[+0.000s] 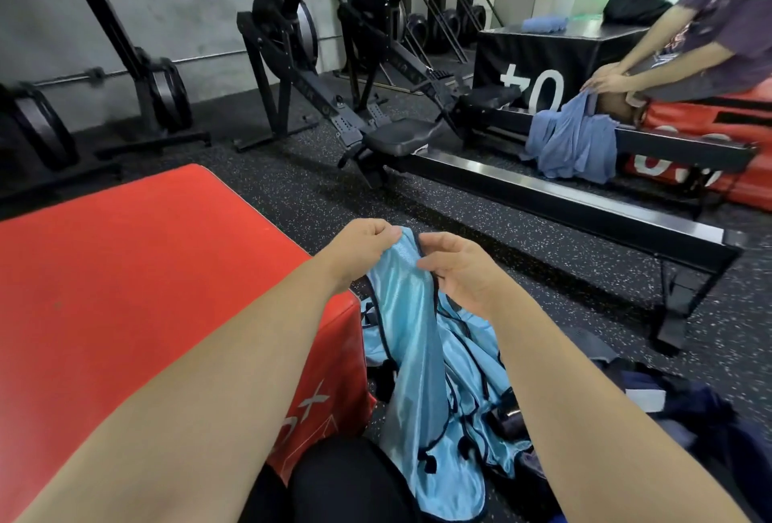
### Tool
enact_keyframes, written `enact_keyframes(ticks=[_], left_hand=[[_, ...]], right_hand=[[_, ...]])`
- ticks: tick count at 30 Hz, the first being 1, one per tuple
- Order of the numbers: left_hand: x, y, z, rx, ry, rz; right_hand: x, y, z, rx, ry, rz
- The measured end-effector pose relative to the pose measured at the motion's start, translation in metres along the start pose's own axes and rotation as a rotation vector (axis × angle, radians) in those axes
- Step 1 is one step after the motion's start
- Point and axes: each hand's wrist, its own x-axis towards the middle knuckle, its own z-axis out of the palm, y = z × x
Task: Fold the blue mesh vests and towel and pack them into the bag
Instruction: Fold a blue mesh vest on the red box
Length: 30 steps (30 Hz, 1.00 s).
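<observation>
I hold up a light blue mesh vest (411,313) with dark trim. My left hand (363,249) pinches its top edge, and my right hand (459,272) grips the same edge just beside it. The vest hangs down between my arms onto a heap of more blue vests (472,397) on the floor. A dark bag (668,401) lies at the lower right, partly hidden by my right arm. A blue towel (574,150) is draped over the rower rail at the far right, with another person's hand on it.
A red padded box (138,284) stands close on my left. A black rowing machine (543,188) runs across the speckled floor ahead. Another person (718,29) sits on a red box at the right. More rowers and bikes line the back wall.
</observation>
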Motion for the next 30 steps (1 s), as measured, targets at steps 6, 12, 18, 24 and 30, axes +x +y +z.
enact_keyframes(ticks=[6, 12, 18, 24, 30], left_hand=[[0.004, 0.007, -0.017, 0.104, 0.068, 0.061], [-0.001, 0.018, -0.048, 0.096, 0.086, 0.047], [-0.003, 0.007, -0.057, 0.368, 0.113, 0.016], [-0.008, -0.007, -0.012, 0.575, -0.149, 0.022], [-0.002, -0.001, -0.017, 0.653, 0.007, 0.016]], right_hand=[[-0.002, 0.004, -0.013, -0.747, -0.034, 0.019], [-0.001, 0.015, -0.027, -1.089, -0.134, 0.261], [0.002, 0.011, -0.021, -1.018, -0.015, 0.078], [0.014, -0.020, 0.019, -1.035, -0.047, -0.131], [0.010, -0.026, 0.011, -0.974, 0.008, -0.148]])
